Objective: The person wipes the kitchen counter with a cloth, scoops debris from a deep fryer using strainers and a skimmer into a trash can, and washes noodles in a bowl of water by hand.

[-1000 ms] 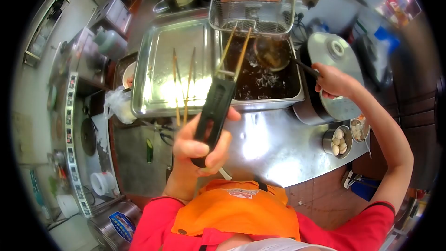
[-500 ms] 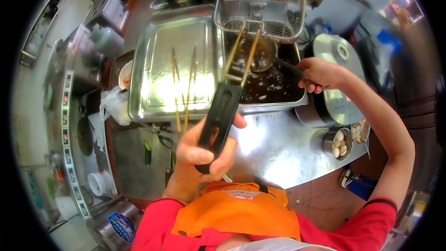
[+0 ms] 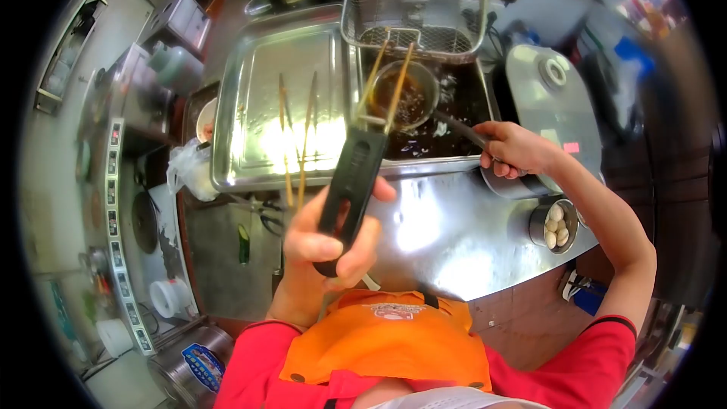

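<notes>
My left hand (image 3: pixel 333 235) is closed round the black handle of a wire fry basket (image 3: pixel 416 42). Two metal rods run from that handle to the basket, which is held up over the far side of a fryer vat. In my right hand (image 3: pixel 516 150) is the dark handle of a ladle (image 3: pixel 405 97). Its round bowl holds brown liquid and sits at the vat's left part, seen between and beside the basket's rods. Dark oil (image 3: pixel 462 98) with pale flecks fills the vat. Some reddish-brown thing shows through the basket mesh; I cannot make out what it is.
Left of the vat lies a shiny metal tray lid (image 3: pixel 284 53) with chopsticks (image 3: pixel 307 136) across it. To the right stand a silver lidded cooker (image 3: pixel 541 95) and a metal pot (image 3: pixel 539 227) with several eggs. A plastic bag (image 3: pixel 189 170) and a cucumber piece (image 3: pixel 243 244) are at left.
My right hand has come nearer to me, and the ladle bowl has shifted slightly left and now shows liquid clearly inside. The basket and my left hand have moved slightly left.
</notes>
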Motion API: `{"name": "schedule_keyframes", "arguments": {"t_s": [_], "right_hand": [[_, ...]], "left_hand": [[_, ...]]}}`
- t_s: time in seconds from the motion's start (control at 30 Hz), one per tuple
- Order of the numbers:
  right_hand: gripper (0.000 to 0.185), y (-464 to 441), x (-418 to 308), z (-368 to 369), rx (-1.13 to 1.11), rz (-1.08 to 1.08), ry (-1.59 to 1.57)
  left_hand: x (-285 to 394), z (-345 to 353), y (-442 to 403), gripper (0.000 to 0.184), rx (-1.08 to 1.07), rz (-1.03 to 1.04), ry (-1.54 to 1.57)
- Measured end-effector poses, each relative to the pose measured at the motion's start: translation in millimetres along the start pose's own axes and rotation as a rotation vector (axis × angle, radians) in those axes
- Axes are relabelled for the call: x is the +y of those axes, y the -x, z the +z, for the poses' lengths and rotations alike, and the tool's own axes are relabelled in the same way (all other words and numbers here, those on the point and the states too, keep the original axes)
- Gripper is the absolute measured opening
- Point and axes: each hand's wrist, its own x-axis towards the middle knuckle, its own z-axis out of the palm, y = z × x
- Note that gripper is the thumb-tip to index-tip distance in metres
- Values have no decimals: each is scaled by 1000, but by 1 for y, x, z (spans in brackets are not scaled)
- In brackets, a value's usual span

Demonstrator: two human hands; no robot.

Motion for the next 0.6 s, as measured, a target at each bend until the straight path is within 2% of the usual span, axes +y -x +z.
{"name": "schedule_keyframes", "arguments": {"t_s": [0.17, 0.37, 0.57, 0.6], "right_hand": [[52, 12, 24, -1, -16, -30, -174], [48, 35, 21, -19, 47, -39, -120], [44, 52, 0, -40, 169, -27, 336], [42, 54, -1, -42, 211, -111, 477]], "left_hand": [[-4, -5, -2, 68, -125, -27, 32], [-5, -1, -1, 68, -107, -19, 22], [-3, -3, -3, 70, -81, -17, 32], [-2, -3, -3, 71, -74, -15, 33]]}}
